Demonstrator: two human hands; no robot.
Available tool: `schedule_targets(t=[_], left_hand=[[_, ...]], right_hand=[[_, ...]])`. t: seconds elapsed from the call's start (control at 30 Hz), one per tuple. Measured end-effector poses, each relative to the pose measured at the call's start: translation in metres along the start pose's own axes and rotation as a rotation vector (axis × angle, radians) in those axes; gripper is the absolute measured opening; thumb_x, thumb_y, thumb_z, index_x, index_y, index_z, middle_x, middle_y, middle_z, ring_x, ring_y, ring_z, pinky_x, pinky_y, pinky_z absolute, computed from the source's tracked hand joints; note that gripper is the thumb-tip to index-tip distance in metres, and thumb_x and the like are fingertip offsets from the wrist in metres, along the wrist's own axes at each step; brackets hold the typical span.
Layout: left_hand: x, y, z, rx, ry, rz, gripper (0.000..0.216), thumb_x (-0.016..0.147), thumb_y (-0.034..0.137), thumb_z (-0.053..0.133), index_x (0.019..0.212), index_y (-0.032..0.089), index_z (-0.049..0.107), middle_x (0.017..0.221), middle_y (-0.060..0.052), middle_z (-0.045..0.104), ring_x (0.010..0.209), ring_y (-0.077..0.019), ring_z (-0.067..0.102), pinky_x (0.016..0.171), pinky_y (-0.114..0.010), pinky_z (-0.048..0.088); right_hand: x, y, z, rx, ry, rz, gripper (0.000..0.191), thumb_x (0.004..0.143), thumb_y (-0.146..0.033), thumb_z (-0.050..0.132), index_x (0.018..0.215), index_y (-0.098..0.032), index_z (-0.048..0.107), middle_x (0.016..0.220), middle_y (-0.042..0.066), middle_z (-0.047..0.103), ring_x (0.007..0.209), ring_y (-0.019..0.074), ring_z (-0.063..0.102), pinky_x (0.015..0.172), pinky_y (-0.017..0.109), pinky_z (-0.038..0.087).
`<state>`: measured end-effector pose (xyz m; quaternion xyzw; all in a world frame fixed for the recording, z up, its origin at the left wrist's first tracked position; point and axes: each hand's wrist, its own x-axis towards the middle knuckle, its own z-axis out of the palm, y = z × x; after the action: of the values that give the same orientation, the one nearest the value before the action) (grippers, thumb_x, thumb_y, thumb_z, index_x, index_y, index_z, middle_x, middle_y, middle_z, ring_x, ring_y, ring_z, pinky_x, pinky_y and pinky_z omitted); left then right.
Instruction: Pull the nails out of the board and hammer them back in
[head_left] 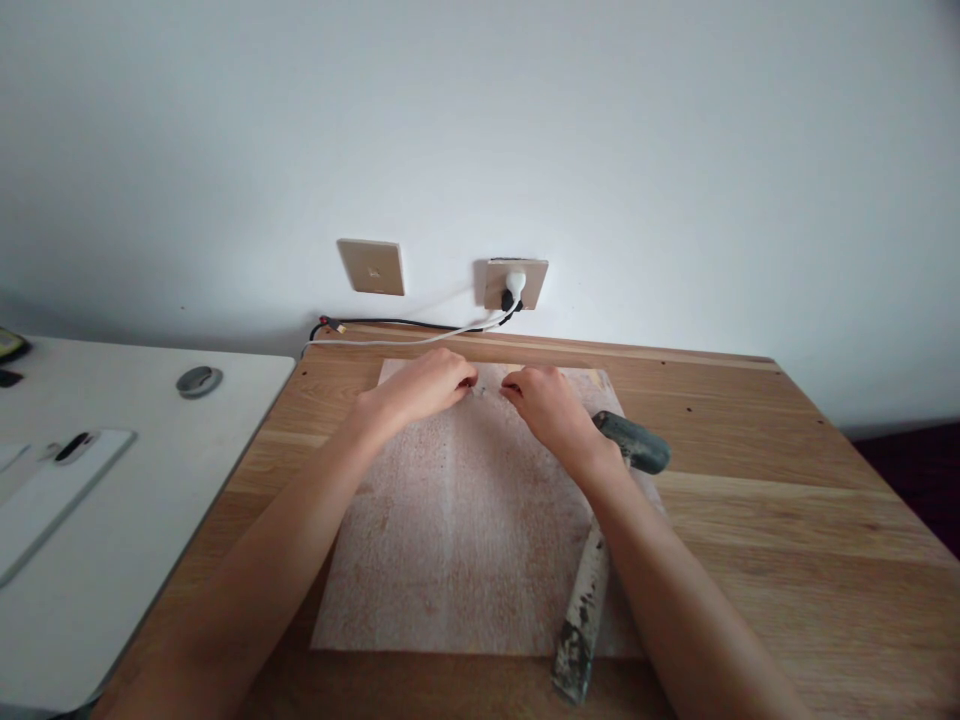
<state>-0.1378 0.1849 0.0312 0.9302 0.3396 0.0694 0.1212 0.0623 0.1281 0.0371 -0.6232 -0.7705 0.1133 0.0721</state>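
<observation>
My left hand [424, 387] and my right hand [551, 405] lie close together on the far part of a thin plywood board [465, 540], their fingertips almost meeting. Both hands are curled, with the fingers pinched together at the tips. Between the fingertips there is something very small on the board, but it is too small for me to tell what it is, or whether either hand really grips it. The board lies flat on the wooden table [787, 520] and reaches from under my hands back toward my body, between my two forearms.

Just to the right of my right wrist, and partly under it, lies a hammer [611, 500]. Its dark head sticks out to the right side of the wrist, and its worn, stained handle runs back along my right forearm to the near edge of the board. My right hand does not hold it.

Beyond my hands, on the wall, there is a socket [515, 283] with a white plug, and to the left of it a plain wall plate [371, 266]. A white cable [420, 340] runs along the back edge of the table, behind my left hand. Far to the left of my left hand stands a white desk [150, 480] with a round grey cap [199, 380] on it.
</observation>
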Motion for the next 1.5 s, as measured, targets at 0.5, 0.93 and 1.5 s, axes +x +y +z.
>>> schedule_targets(t=[0.5,0.93,1.5], left_hand=[[0.002,-0.001,0.008,-0.14,0.075,-0.009,0.018,0.087,0.003,0.062,0.086,0.016,0.073,0.089,-0.007,0.076,0.089,-0.0231,0.072,0.082,-0.033,0.052],[0.001,-0.001,0.005,-0.089,0.033,0.026,0.021,0.089,0.002,0.059,0.09,0.016,0.074,0.094,-0.009,0.077,0.093,-0.0245,0.072,0.086,-0.035,0.054],[-0.002,-0.001,0.001,-0.037,0.051,0.012,0.019,0.092,0.004,0.058,0.089,0.014,0.075,0.1,-0.013,0.078,0.098,-0.0273,0.074,0.081,-0.032,0.052]], right_hand=[[0.0,-0.006,-0.005,0.045,0.039,-0.067,0.031,0.1,-0.008,0.052,0.103,-0.012,0.082,0.105,0.015,0.081,0.096,0.0243,0.074,0.085,0.029,0.049],[0.003,-0.01,0.005,0.053,0.048,-0.06,0.03,0.101,-0.01,0.054,0.106,-0.012,0.083,0.107,0.016,0.081,0.097,0.0241,0.074,0.087,0.029,0.05],[0.019,-0.024,0.004,-0.074,-0.049,-0.076,0.029,0.1,-0.009,0.055,0.104,-0.008,0.083,0.104,0.02,0.082,0.095,0.0282,0.077,0.086,0.033,0.053]])
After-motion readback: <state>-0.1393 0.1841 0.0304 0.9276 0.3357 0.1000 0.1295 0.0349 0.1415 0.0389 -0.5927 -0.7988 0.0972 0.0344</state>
